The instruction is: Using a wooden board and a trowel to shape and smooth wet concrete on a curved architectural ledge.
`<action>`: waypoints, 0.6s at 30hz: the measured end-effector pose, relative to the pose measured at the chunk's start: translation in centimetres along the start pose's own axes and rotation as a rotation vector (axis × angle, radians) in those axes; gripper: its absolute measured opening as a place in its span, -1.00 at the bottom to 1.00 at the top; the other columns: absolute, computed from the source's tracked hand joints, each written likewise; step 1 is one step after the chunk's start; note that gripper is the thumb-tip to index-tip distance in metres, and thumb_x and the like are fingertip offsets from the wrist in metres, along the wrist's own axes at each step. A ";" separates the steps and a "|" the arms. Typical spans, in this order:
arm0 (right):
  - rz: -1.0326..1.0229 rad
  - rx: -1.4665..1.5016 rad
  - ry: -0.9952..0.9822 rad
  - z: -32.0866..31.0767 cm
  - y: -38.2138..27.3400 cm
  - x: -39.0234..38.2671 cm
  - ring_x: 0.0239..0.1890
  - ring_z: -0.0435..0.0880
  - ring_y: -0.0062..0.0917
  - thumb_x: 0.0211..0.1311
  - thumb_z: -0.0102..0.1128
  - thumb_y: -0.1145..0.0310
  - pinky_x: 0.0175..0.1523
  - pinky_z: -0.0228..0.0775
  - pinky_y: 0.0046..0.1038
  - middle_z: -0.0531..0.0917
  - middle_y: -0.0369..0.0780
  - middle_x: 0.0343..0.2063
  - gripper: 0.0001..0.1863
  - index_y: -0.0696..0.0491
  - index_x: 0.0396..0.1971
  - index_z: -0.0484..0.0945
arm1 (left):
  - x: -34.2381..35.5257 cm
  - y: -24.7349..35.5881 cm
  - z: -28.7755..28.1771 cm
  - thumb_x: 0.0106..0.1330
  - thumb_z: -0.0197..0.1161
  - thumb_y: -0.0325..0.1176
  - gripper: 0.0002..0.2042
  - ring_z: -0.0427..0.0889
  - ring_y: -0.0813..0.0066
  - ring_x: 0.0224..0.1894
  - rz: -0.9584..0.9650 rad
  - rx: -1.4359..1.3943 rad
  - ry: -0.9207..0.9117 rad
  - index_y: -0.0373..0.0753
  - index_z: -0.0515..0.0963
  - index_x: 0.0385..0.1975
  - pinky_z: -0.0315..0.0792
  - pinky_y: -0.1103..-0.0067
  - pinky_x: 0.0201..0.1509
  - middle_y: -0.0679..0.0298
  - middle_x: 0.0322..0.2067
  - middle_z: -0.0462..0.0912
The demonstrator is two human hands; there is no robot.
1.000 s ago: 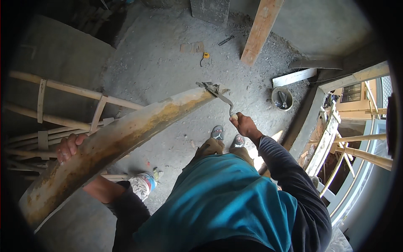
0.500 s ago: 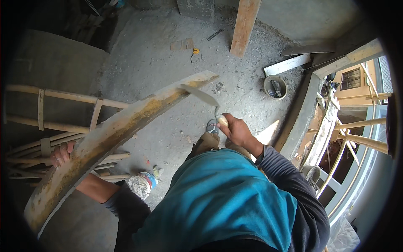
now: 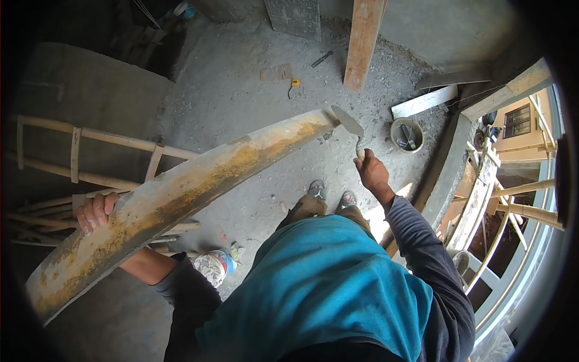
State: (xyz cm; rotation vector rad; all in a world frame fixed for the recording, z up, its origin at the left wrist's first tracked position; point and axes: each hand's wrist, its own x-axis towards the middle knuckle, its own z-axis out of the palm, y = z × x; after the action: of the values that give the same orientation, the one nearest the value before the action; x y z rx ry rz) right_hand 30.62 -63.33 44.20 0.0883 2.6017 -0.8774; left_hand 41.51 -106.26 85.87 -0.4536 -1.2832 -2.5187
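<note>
A long plank (image 3: 199,175), grey along its edges with a yellow-brown streaked face, slants from the lower left up to the middle of the view. My left hand (image 3: 96,212) is wrapped over its upper edge near the lower-left end, with the forearm passing beneath. In my right hand (image 3: 374,172) is the handle of a trowel (image 3: 348,120). Its grey blade meets the plank's far right end, though I cannot tell how firmly it presses there. Below the hands, my sandalled feet stand on the concrete floor (image 3: 241,90).
A bamboo ladder (image 3: 114,137) and several poles lie left, behind the plank. A bucket with tools (image 3: 407,135) stands right, near a white board (image 3: 424,101). An upright wooden plank (image 3: 363,48), a yellow tape measure (image 3: 295,82) and a low ledge (image 3: 443,163) are farther out.
The trowel has moved right and outward, from over the plank's face to its far end. My right arm has stretched out. The plank has shifted slightly, with my left hand still on it.
</note>
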 end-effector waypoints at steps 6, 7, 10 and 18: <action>-0.200 -0.046 -0.031 -1.8 -3.6 -3.6 -0.20 0.67 -0.11 0.26 0.18 0.07 -0.15 0.51 -0.13 0.66 -0.04 -0.25 -0.48 -0.03 0.15 0.39 | 0.0 -3.8 -2.6 0.31 0.01 -0.35 -0.78 0.31 0.50 -0.41 0.113 -0.062 -0.026 -0.03 0.33 -0.62 0.17 0.52 -0.17 0.38 -0.55 0.33; -0.285 -0.026 -0.018 -2.1 -4.7 -4.6 -0.23 0.68 -0.13 0.23 0.22 0.09 -0.18 0.53 -0.17 0.67 -0.05 -0.27 -0.46 -0.02 0.16 0.40 | 0.3 -4.6 -3.3 0.32 0.02 -0.34 -0.79 0.32 0.49 -0.40 0.092 -0.057 -0.069 -0.03 0.34 -0.60 0.17 0.52 -0.17 0.37 -0.53 0.35; -0.545 0.108 -0.002 -3.8 -8.1 -7.3 -0.30 0.68 -0.14 0.20 0.27 0.12 -0.23 0.55 -0.22 0.66 -0.06 -0.32 -0.46 -0.01 0.15 0.41 | 1.2 -8.3 -5.5 0.31 0.11 -0.29 -0.85 0.35 0.46 -0.36 0.144 0.042 -0.140 -0.05 0.40 -0.52 0.21 0.50 -0.12 0.35 -0.47 0.41; -0.867 0.435 -0.121 -5.8 -11.4 -9.0 -0.32 0.69 -0.12 0.20 0.30 0.18 -0.20 0.55 -0.25 0.66 0.00 -0.24 -0.49 0.04 0.12 0.46 | 4.2 -14.7 -9.1 0.23 0.23 -0.23 -0.89 0.38 0.45 -0.33 0.069 0.012 -0.290 -0.06 0.48 -0.41 0.25 0.49 -0.10 0.37 -0.41 0.49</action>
State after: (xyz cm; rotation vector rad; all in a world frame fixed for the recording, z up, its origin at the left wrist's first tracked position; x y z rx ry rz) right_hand 34.81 -68.38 58.35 -1.0002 2.2484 -1.6475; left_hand 30.75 -105.80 71.77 -0.8712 -1.3526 -2.4525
